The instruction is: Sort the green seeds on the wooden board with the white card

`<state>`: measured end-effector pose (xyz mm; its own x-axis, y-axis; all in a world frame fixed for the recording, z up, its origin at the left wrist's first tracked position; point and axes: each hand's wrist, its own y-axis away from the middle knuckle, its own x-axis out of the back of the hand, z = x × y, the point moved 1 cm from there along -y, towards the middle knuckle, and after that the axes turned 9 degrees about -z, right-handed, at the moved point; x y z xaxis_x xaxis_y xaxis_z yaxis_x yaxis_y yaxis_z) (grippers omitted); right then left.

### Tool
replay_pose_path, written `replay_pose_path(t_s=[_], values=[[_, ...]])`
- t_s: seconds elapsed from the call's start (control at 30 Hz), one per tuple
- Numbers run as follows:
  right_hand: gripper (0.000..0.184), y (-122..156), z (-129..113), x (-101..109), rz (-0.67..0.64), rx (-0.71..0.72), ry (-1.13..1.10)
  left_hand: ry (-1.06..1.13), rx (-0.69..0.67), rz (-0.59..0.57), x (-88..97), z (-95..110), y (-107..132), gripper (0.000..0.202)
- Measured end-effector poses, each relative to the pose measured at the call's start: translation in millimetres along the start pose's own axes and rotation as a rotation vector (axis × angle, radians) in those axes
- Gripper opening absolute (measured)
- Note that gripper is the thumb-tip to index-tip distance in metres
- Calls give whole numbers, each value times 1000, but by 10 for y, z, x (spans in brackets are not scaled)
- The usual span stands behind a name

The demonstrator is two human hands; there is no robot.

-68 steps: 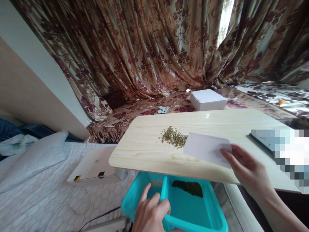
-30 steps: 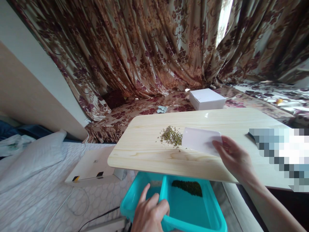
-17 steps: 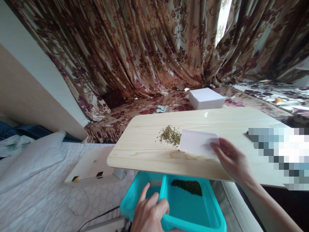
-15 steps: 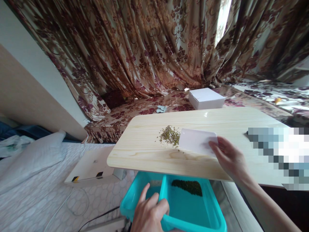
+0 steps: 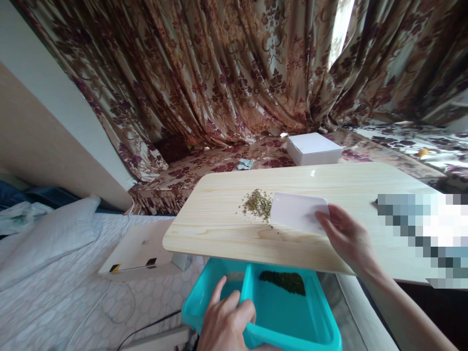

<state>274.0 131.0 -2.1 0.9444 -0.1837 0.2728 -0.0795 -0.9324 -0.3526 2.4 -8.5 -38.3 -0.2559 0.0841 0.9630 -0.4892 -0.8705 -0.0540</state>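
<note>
My right hand [image 5: 347,236] pinches the right end of a white rectangular scraper [image 5: 298,212], thumb on top. The scraper's left edge touches a loose pile of small green beans mixed with pale grains [image 5: 256,204] on the wooden tabletop [image 5: 212,229]. Below the table's near edge, my left hand [image 5: 228,319] grips the near side of a teal two-compartment bin [image 5: 331,336], its index finger stretched out over the left compartment. Dark green beans [image 5: 283,282] lie at the far end of the right compartment. A few pale grains show in the left one, partly hidden by my hand.
A white box [image 5: 314,148] stands behind the table on a flower-patterned cover, near a pale folded cloth [image 5: 245,164]. To the left, another white box [image 5: 141,248] lies on the bed, with cables nearby. A blurred-out object [image 5: 424,234] occupies the table's right end.
Almost nothing differs. The scraper and my right hand have shifted very slightly left and up, while my left hand stays on the bin.
</note>
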Motion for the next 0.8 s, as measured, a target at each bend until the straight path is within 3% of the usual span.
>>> replay_pose_path(t_s=[0.23, 0.8], values=[[21, -11, -16, -43, -35, 37, -2, -39, 14, -10, -6, -2, -5, 43], [25, 114, -125, 57, -85, -28, -21, -23, -12, 14, 28, 14, -10, 45]])
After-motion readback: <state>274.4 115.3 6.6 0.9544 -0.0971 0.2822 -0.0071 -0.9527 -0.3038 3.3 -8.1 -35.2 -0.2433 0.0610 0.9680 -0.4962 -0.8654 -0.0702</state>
